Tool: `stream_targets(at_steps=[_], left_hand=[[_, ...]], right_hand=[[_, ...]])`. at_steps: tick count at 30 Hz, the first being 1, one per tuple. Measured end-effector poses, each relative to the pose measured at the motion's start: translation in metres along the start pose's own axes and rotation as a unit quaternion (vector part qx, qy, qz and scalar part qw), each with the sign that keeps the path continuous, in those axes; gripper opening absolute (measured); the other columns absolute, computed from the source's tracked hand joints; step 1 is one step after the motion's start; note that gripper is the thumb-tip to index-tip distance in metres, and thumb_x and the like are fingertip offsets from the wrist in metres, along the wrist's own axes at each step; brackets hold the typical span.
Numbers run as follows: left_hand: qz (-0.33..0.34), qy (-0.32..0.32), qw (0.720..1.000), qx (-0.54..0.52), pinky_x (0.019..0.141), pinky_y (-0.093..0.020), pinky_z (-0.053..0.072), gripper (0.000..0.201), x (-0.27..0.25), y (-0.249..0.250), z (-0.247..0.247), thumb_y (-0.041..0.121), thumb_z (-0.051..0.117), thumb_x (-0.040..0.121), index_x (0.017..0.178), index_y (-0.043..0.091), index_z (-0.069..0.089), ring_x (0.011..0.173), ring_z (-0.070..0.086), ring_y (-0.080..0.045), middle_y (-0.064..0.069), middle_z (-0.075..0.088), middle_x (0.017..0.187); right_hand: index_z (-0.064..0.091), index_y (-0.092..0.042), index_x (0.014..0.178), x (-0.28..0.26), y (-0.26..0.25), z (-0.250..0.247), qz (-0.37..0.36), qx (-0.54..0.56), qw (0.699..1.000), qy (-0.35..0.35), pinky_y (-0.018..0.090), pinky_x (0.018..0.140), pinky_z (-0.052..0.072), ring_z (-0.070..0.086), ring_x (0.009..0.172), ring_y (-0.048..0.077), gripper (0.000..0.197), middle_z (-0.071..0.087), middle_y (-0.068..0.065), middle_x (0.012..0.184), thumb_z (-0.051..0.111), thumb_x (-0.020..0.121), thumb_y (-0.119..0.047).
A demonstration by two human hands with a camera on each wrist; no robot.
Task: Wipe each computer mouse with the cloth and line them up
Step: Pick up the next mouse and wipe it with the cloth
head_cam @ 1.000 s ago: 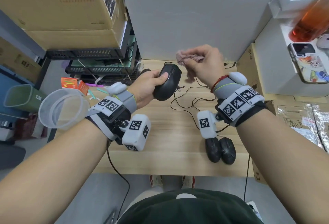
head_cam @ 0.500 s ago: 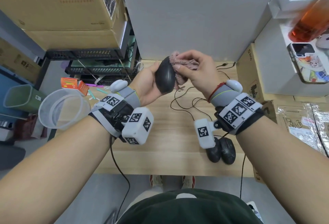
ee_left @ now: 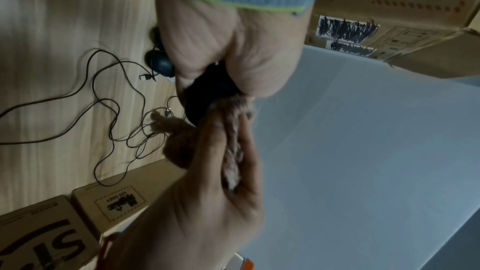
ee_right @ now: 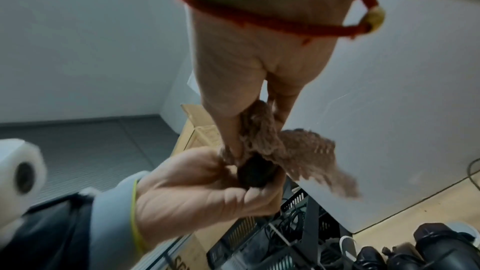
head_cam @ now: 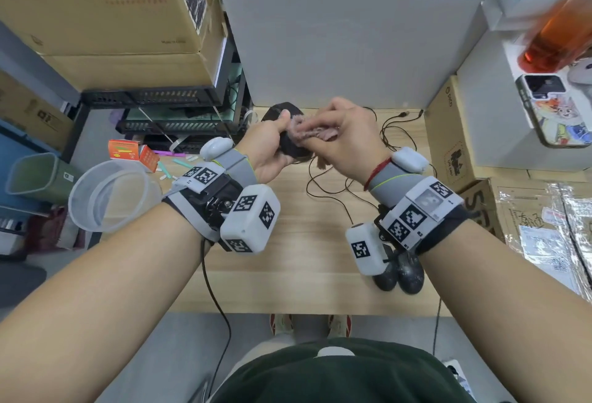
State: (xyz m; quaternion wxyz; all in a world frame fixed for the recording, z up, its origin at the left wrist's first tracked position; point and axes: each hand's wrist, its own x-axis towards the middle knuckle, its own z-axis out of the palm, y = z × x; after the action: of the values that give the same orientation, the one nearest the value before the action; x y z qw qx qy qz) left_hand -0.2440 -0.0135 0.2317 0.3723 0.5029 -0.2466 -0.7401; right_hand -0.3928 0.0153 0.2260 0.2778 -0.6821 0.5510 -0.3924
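a black plastic computer mouse (head_cam: 290,143) is gripped in the left hand (head_cam: 266,149); a fuzzy pink-brown cloth (head_cam: 309,132), pinched by the right hand (head_cam: 346,140), is pressed against it above the wooden tabletop (head_cam: 304,242).

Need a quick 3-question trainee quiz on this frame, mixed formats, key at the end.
1. True or false: the left hand holds the black mouse above the wooden table.
2. Which hand presses the pink cloth against it: A left, B right?
3. Fill in: two more black mice lie side by side near the table's ____ edge.

Key: 1 true. 2 B, the right hand. 3 front.
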Motion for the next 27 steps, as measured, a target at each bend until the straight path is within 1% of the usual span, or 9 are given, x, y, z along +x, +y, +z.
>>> stream_targets(at_steps=[2,5,9,12,15,18,23,25,27], left_hand=[[-0.002,0.009,1.000,0.017,0.054,-0.029,0.059,0.032,0.000,-0.001,0.001,0.024,0.040,0.109,0.093,0.002,0.056,0.060,0.066,-0.019,-0.008,0.066,0.072],[0.001,0.022,1.000,0.017,0.065,-0.035,0.060,0.028,0.000,0.000,0.000,0.024,0.044,0.108,0.108,-0.001,0.056,0.075,0.063,-0.024,-0.013,0.062,0.086],[0.010,-0.016,1.000,0.002,0.081,-0.044,0.062,0.040,-0.003,0.003,-0.005,0.025,0.037,0.110,0.125,-0.007,0.055,0.094,0.072,-0.029,-0.021,0.070,0.112],[0.017,-0.035,0.999,0.026,0.087,-0.049,0.059,0.033,-0.005,-0.002,-0.002,0.022,0.037,0.110,0.122,0.002,0.060,0.091,0.074,-0.029,-0.016,0.072,0.110],[0.018,-0.040,0.997,0.063,0.088,-0.046,0.059,0.036,-0.007,-0.007,-0.003,0.024,0.036,0.110,0.121,0.001,0.062,0.095,0.071,-0.032,-0.019,0.070,0.117],[0.024,-0.032,0.997,0.062,0.093,-0.048,0.057,0.040,-0.007,-0.010,-0.008,0.028,0.034,0.110,0.128,-0.001,0.055,0.106,0.068,-0.035,-0.023,0.067,0.125],[0.033,-0.046,0.996,0.068,0.098,-0.050,0.054,0.026,-0.007,-0.013,0.000,0.025,0.040,0.109,0.126,0.010,0.052,0.111,0.068,-0.029,-0.013,0.069,0.121],[0.037,-0.023,0.997,0.057,0.093,-0.047,0.057,0.028,-0.007,-0.008,-0.002,0.024,0.038,0.110,0.120,0.005,0.056,0.105,0.070,-0.029,-0.014,0.071,0.115],[0.034,-0.015,0.998,0.053,0.093,-0.049,0.057,0.036,-0.006,-0.002,-0.007,0.026,0.036,0.110,0.122,-0.001,0.055,0.108,0.069,-0.033,-0.019,0.071,0.116]], right_hand=[[0.081,-0.025,0.086,-0.005,-0.005,0.008,-0.053,-0.045,0.995,-0.069,0.018,0.065,0.043,0.054,0.064,0.009,0.013,0.058,-0.002,0.083,0.084,0.075,-0.020],[0.080,-0.024,0.082,-0.003,-0.003,0.001,-0.018,-0.019,0.991,-0.131,0.025,0.058,0.049,0.064,0.059,0.017,0.014,0.059,0.004,0.085,0.084,0.075,-0.013],[0.077,-0.032,0.084,0.008,0.008,-0.014,0.030,0.002,0.999,-0.012,0.021,0.065,0.047,0.058,0.063,0.001,0.017,0.055,-0.010,0.079,0.087,0.073,-0.023],[0.076,-0.035,0.086,0.014,0.005,-0.005,0.035,0.007,0.997,0.066,0.027,0.067,0.050,0.060,0.065,0.008,0.013,0.056,-0.005,0.080,0.083,0.076,-0.030],[0.078,-0.027,0.085,0.008,-0.005,-0.006,0.026,0.017,0.999,-0.034,0.029,0.057,0.053,0.063,0.056,0.006,0.008,0.058,-0.008,0.085,0.083,0.079,-0.025],[0.077,-0.020,0.081,0.011,-0.004,-0.019,0.050,0.053,0.991,-0.109,0.040,0.044,0.054,0.065,0.045,0.018,0.012,0.067,0.006,0.086,0.085,0.076,-0.013],[0.071,-0.052,0.072,0.026,0.003,-0.024,0.063,0.041,0.997,-0.017,0.046,0.071,0.058,0.065,0.061,0.008,0.013,0.065,-0.012,0.076,0.078,0.067,-0.041],[0.074,-0.045,0.075,0.020,-0.007,-0.024,0.069,0.065,0.991,-0.096,0.046,0.065,0.059,0.068,0.058,0.011,0.015,0.064,-0.007,0.081,0.080,0.070,-0.033],[0.078,-0.020,0.085,0.008,-0.013,-0.023,0.069,0.090,0.976,-0.187,0.054,0.055,0.058,0.071,0.059,0.035,0.015,0.063,0.012,0.093,0.081,0.076,-0.008]])
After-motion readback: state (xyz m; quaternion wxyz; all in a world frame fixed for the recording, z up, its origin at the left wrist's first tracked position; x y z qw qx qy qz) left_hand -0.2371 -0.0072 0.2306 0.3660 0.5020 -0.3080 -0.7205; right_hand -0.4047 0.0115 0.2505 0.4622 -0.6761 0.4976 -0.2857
